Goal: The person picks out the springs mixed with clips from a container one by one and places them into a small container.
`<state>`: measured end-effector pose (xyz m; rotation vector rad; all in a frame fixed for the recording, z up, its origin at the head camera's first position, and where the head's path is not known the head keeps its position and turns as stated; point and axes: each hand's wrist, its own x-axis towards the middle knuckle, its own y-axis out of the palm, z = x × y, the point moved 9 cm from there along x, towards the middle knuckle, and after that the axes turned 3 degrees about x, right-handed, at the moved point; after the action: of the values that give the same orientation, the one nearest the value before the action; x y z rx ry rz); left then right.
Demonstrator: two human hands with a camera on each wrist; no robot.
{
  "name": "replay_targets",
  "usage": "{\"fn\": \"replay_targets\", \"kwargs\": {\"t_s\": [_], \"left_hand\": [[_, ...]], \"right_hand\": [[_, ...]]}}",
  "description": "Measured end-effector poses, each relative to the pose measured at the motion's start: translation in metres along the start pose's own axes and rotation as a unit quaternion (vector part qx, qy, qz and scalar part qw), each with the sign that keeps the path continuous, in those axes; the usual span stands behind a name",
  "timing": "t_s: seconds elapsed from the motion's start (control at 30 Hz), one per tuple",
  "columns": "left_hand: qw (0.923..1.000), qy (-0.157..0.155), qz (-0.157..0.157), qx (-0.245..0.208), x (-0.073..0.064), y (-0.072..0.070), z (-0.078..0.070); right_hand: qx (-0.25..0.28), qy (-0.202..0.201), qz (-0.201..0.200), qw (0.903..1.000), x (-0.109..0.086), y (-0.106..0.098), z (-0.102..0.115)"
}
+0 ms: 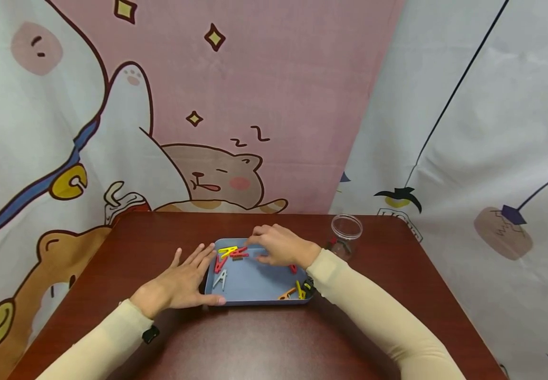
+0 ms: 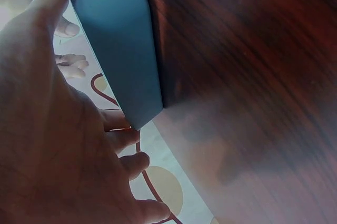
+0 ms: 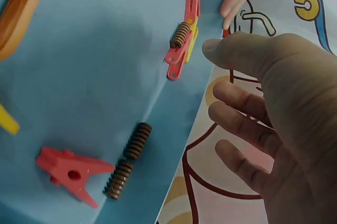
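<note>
Tray on table, clips inside (springs in there too), jar to the tray's right

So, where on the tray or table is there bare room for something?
The tray is bare in its middle, between the pale clip and the orange clip. The table is bare nearside of the tray and right of the clear jar. Crowded: the tray's far left corner, with a yellow clip and red clips.

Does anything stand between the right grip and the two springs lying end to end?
Nothing visible does. In the right wrist view, both coil springs lie uncovered; the nearest red clip lies on their side away from the right grip.
</note>
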<state>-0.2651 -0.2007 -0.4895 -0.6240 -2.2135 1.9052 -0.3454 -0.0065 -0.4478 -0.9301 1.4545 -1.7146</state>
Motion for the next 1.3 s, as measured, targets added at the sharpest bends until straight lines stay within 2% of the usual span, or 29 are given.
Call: {"fn": "replay_targets", "kwargs": {"t_s": [0.3,0.57,0.83,1.3], "left_hand": [[1.0,0.0,0.001,-0.002,0.0,0.0,0.0],[1.0,0.003,0.001,-0.001,-0.001,0.001,-0.001],[1.0,0.002,0.003,0.001,-0.001,-0.001,-0.001],[1.0,0.003,0.0,0.001,-0.001,-0.001,-0.002]], "right_hand": [[-0.019,-0.029,0.017,0.9992,0.014,0.012,0.011],[-0.058,-0.032,0.046,0.9968,0.026,0.024,0.016],[-0.072,-0.024,0.074,0.9944,0.037,0.031,0.018],[-0.101,-0.034,0.083,0.9909,0.046,0.04,0.024]]}}
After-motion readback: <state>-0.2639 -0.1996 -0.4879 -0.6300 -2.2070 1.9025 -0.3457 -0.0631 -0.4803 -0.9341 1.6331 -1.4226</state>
